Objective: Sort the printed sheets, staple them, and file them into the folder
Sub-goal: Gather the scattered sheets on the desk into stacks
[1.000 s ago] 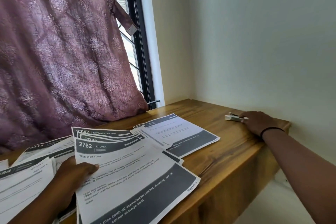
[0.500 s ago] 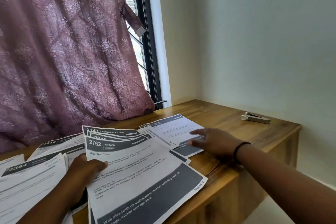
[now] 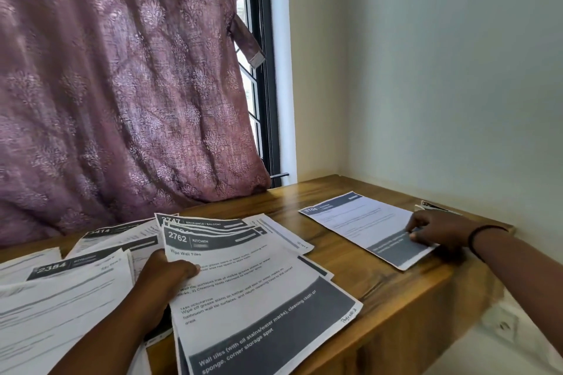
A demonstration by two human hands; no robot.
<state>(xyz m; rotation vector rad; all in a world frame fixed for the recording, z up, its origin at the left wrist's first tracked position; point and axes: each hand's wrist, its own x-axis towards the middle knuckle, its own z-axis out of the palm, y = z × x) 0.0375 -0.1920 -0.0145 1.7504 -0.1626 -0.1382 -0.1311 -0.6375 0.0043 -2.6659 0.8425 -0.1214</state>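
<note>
While a fanned stack of white printed sheets with dark grey header bands (image 3: 259,292) is spread over the near left part of the brown wooden desk (image 3: 374,280), it is held at its left edge by the left hand (image 3: 166,278); the thumb is laid on the top page, headed "2762 KITCHEN", and the other fingers are curled under the stack. More sheets of the same kind (image 3: 61,292) are seen overlapping to the left of that hand, one headed "2384", and further pages are partly hidden beneath the stack.

A single white printed sheet headed "3104" (image 3: 362,222) is seen lying flat and apart from the rest, toward the far right of the desk. Its right edge is touched by the right hand (image 3: 438,230), whose fingers are loosely bent with their tips pressed on the paper; whether the edge is pinched cannot be told. A thin black band (image 3: 484,236) is worn on that wrist.

Just behind the right hand, near the pale wall (image 3: 441,70), a small silver stapler (image 3: 432,207) is partly hidden by the hand. No folder or other container is seen, and all sheets lie loose on the desk top.

A mauve patterned curtain (image 3: 122,85) is hung over the dark-framed window (image 3: 262,70) behind the desk.
</note>
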